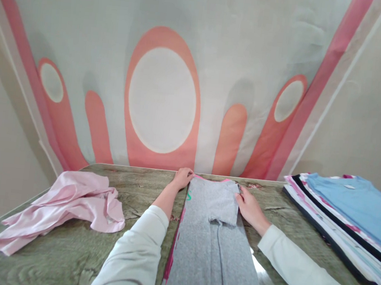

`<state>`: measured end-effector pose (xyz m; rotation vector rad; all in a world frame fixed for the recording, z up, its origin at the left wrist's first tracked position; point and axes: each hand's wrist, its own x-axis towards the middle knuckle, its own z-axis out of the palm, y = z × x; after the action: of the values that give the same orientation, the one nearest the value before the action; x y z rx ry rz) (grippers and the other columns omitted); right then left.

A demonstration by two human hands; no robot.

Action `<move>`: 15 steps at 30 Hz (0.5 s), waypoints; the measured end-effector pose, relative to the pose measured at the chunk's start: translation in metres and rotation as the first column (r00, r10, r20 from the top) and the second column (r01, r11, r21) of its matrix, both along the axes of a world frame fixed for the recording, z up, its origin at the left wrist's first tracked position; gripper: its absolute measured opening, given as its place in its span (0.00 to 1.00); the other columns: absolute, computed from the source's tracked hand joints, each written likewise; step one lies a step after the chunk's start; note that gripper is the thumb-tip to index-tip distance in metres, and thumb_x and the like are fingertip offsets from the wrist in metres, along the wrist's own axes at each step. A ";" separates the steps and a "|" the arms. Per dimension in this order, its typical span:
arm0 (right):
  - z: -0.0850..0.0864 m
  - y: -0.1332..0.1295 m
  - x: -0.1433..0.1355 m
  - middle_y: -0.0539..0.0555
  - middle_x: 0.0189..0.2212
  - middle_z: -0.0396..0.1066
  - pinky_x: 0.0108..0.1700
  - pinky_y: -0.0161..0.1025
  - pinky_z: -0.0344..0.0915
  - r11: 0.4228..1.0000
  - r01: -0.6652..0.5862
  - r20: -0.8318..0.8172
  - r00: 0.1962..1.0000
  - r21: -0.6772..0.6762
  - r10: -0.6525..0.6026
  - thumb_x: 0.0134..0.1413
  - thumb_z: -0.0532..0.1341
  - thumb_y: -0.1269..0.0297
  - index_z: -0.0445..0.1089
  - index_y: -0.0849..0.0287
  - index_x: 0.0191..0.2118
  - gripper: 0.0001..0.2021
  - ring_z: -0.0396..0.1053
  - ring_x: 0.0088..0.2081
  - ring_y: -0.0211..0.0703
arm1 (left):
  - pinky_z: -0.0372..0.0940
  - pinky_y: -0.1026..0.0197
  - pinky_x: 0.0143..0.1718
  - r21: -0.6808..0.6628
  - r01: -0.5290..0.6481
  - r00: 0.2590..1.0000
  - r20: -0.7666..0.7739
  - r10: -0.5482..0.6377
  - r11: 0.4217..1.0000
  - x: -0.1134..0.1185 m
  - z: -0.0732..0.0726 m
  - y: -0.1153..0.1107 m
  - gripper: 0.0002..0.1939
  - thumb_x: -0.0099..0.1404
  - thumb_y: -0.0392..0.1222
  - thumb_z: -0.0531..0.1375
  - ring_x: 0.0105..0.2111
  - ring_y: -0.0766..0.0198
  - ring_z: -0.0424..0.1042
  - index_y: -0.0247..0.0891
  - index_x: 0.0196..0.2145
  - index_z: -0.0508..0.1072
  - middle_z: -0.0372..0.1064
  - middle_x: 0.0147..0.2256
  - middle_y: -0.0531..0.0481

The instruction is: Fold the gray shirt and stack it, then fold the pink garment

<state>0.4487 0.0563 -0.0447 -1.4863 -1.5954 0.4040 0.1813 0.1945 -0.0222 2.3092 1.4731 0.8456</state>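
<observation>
A grey garment (196,243) lies lengthwise on the wood-patterned table, partly folded, its short sleeve laid over the body near the far end. Pink shows along its left edge and at the neckline. My left hand (183,178) is at the far left corner of the garment, fingers closed on the cloth. At the far right corner, beside the sleeve, my right hand (249,206) has its fingers closed on the garment's edge.
A crumpled pink garment (71,205) lies on the left of the table (96,264). On the right is a stack of flat clothes (349,213) with a light blue shirt on top. Behind the table's far edge rises a patterned backdrop (265,41).
</observation>
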 end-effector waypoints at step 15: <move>0.004 -0.011 -0.005 0.56 0.33 0.73 0.36 0.40 0.66 0.996 -0.046 -0.161 0.986 -0.075 0.034 0.46 0.60 0.64 0.47 0.64 0.60 0.35 0.71 0.31 0.44 | 0.51 0.63 0.54 0.085 0.092 0.975 -0.210 -0.072 0.992 -0.003 0.027 -0.057 0.17 0.67 0.38 0.45 0.52 0.63 0.61 0.39 0.50 0.65 0.64 0.51 0.47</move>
<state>0.4434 0.0457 -0.0409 -1.4441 -1.4992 0.5999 0.1785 0.1377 0.0046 2.5761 1.4330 0.6841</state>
